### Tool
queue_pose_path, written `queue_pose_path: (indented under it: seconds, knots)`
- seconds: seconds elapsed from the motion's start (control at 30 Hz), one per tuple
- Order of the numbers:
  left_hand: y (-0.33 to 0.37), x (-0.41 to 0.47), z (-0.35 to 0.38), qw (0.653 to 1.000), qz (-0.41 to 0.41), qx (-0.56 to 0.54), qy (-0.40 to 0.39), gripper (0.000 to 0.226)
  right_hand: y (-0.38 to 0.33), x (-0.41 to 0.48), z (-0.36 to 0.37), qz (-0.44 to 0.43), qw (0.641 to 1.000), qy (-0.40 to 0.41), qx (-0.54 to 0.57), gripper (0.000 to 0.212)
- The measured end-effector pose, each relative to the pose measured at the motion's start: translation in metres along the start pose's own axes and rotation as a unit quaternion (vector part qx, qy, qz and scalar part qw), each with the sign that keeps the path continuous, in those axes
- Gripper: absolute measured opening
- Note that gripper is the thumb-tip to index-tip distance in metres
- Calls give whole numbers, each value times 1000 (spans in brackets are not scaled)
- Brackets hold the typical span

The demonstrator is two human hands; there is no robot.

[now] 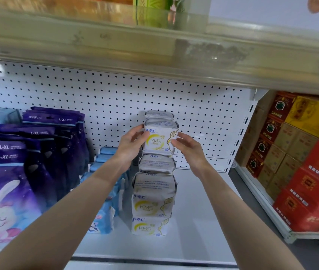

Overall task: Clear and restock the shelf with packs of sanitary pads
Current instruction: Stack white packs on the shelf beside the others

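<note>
In the head view, centre of the frame, the left hand (pixel 133 141) and the right hand (pixel 188 147) hold one white pack (pixel 159 139) of pads between them, each taking a side edge. The left thumb and fingers curl round its left side. The right thumb lies on the front near the lower right corner, with the fingers seemingly behind the edge. The pack sits at the top of a white stack (pixel 154 191) of like packs that runs down toward the bottom of the frame on the shelf (pixel 203 201), with another pack just behind it against the pegboard (pixel 115 98). It looks light and soft, a puffy plastic wrap that will give under pressure and may slide on its neighbours. A gentle squeeze on the two short sides, as here, should carry it without crushing it. The stack looks narrow and a little crooked, so a nudge could topple it. Blue packs (pixel 104 191) stand just left of the stack, purple bags (pixel 4 172) fill the left, and red boxes (pixel 310 172) the right.
</note>
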State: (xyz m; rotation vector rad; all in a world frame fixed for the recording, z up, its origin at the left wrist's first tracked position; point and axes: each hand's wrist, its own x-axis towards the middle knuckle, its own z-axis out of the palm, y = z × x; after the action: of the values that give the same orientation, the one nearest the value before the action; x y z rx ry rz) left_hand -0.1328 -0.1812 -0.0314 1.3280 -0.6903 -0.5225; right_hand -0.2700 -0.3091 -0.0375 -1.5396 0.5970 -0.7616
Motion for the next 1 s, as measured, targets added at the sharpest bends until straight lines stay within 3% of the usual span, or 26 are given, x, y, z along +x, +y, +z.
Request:
queue_pose_path:
  seconds: [0.37, 0.7, 1.0]
  knots:
    - [6, -13, -9, 999, -8, 40, 15, 50, -5, -6, 1, 0, 1000, 24, -8, 51]
    - [33, -51, -12, 998, 37, 59, 5, 45, -33, -44, 4, -24, 997, 65, -17, 42]
    - [56, -112, 15, 993, 83, 63, -60, 42, -56, -121, -15, -73, 990, 115, -30, 37]
